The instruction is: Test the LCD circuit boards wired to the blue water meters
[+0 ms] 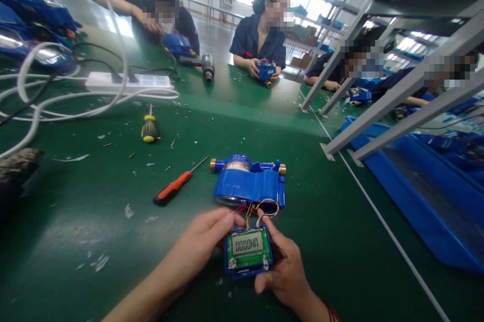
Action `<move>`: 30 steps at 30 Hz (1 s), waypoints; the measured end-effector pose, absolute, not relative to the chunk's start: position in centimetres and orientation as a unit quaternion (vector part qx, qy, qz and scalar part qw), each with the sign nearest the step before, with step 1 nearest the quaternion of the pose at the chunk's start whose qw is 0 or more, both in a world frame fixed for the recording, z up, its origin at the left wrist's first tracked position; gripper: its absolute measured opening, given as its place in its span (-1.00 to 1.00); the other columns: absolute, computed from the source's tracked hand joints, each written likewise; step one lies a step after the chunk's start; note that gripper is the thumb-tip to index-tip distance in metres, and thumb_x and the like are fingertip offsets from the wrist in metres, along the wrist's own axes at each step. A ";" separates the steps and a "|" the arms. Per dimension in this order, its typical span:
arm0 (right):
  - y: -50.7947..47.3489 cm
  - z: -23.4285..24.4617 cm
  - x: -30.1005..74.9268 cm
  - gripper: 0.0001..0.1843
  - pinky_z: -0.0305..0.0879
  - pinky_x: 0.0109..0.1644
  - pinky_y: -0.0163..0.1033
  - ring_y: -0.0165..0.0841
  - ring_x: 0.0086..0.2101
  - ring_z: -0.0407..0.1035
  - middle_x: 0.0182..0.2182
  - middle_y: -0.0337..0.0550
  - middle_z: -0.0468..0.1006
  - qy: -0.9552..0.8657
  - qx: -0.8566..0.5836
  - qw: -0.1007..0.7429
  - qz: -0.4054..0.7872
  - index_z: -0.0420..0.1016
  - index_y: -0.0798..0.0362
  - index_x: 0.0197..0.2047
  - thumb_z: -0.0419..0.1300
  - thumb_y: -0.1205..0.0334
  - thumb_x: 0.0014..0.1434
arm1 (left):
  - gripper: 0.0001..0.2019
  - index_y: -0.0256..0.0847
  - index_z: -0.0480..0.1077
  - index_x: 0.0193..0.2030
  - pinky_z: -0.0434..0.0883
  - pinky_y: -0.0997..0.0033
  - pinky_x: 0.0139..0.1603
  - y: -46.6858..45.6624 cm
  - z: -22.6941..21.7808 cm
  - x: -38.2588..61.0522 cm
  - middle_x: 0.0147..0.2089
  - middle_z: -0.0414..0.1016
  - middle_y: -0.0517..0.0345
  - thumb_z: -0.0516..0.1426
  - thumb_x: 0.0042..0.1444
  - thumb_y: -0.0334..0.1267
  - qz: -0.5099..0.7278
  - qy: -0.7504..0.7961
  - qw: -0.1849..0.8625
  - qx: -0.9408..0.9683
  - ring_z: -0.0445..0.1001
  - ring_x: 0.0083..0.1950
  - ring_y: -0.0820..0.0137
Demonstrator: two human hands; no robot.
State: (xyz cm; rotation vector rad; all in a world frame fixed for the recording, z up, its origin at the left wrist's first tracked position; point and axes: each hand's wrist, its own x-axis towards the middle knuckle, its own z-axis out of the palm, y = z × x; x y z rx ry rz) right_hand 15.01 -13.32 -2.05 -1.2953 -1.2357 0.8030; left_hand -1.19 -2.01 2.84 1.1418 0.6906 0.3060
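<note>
A display module (248, 254), with a green circuit board and a lit LCD in a blue frame, faces up between my hands. My right hand (284, 261) grips its right side, thumb at the lower corner and a finger stretched up by the wires. At its upper left corner my left hand (215, 229) is closed, thumb and finger pinched around thin red wires (239, 208); the exact hold is partly hidden. Several coloured wires (273, 203) join the module to a blue water meter (249, 183) with brass ends, lying just beyond my hands.
Left of the meter lie a red-and-black screwdriver (173, 188) and a yellow-and-black screwdriver (149, 129). A power strip (128, 81) with white cables and a power tool (207, 67) are further back. A blue tray (423, 221) and slanted metal legs (363, 110) stand right. Co-workers sit opposite.
</note>
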 end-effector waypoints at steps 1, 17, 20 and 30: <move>-13.3 -2.0 15.0 0.02 0.34 0.02 -0.18 -0.15 -0.04 0.38 0.07 -0.08 0.38 -0.523 -0.551 0.555 0.338 0.16 -0.07 0.20 0.35 -0.17 -0.34 | -0.67 -0.23 0.39 -0.24 0.24 0.36 -0.14 -2.0 2.8 -1.1 -0.25 0.42 0.15 -0.04 0.18 -0.03 0.139 0.322 0.776 0.525 0.32 -0.20 0.36; -13.1 -1.2 14.5 -0.06 0.42 -0.10 -0.24 -0.21 -0.21 0.49 -0.20 -0.13 0.58 -0.433 -0.511 0.606 0.429 0.25 -0.03 0.14 0.39 -0.11 -0.33 | -0.67 -0.29 0.37 -0.23 0.26 0.46 -0.33 -2.2 2.2 -0.8 -0.28 0.42 0.11 0.03 0.12 -0.03 0.124 0.332 0.812 0.463 0.36 -0.34 0.44; -13.0 -1.2 14.4 -0.06 0.43 -0.10 -0.19 -0.18 -0.20 0.48 -0.17 -0.06 0.57 -0.411 -0.504 0.611 0.451 0.25 0.02 0.11 0.40 -0.12 -0.35 | -0.69 -0.30 0.35 -0.23 0.26 0.47 -0.36 -2.4 2.0 -0.7 -0.29 0.41 0.11 0.04 0.13 -0.05 0.124 0.328 0.824 0.445 0.36 -0.36 0.46; -12.8 -0.9 13.5 -0.03 0.40 -0.06 -0.08 -0.11 -0.10 0.43 -0.10 0.01 0.52 -0.378 -0.480 0.616 0.498 0.11 -0.01 0.08 0.44 -0.04 -0.36 | -0.71 -0.27 0.33 -0.23 0.29 0.43 -0.31 -2.4 1.5 -0.5 -0.29 0.42 0.11 0.00 0.15 -0.05 0.144 0.341 0.819 0.439 0.39 -0.32 0.41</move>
